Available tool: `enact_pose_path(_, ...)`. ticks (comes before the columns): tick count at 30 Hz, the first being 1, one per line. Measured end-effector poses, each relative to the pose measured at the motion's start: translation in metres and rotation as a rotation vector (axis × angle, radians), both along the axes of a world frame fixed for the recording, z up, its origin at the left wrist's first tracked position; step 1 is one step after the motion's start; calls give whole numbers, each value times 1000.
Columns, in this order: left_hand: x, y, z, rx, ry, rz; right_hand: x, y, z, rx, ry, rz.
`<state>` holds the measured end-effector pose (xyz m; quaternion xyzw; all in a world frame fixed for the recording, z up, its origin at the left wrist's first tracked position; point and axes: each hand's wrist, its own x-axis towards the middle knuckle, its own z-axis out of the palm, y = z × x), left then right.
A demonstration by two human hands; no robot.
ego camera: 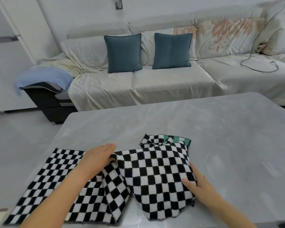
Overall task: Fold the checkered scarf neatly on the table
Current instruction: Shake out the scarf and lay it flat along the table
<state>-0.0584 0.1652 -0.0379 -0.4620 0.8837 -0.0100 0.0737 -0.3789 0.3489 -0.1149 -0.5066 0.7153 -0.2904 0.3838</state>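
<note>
Sofa [155, 83] at far side under a pale cover. Grey table [220, 137] near. Checkered scarf [155, 170] lies rumpled along the table's near edge, green patch at its far right. Two teal cushions [123, 52] on the sofa. Left hand [97, 157] lies flat on the scarf's middle, fingers straight. Right hand [198, 183] lies flat at its right edge, thumb on the cloth.

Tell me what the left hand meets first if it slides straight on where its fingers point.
Beyond the left hand lies bare table, then probably the checkered scarf's bunched far corner; the angle is hard to judge.
</note>
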Motion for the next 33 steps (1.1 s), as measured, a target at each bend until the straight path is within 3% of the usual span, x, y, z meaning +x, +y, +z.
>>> enact_pose_path(7, 59, -7, 3, 62, -19, 227, 55, -56, 21, -236, 83, -99)
enact_pose_path(9, 57, 0, 3, 106, 57, 267, 62, -66, 29, -248, 75, -68)
enact_pose_path(12, 16, 23, 10, 103, 242, 181, 51, -71, 27, -241, 70, -158)
enact_pose_path(15, -47, 51, 7, 152, 293, 22, 21, -65, 11, -171, 182, -291)
enact_pose_path(18, -110, 72, -16, 195, 219, -129, -5, -47, -15, 76, 522, -269)
enact_pose_path(21, -145, 82, -42, 233, 101, -217, -9, -29, -35, 207, 653, -233)
enact_pose_path(25, -116, 63, -81, 279, -96, -190, 3, -23, -46, 191, 646, -200)
enact_pose_path(33, -59, 39, -98, 184, -95, -98, 16, -31, -49, 49, 804, 52)
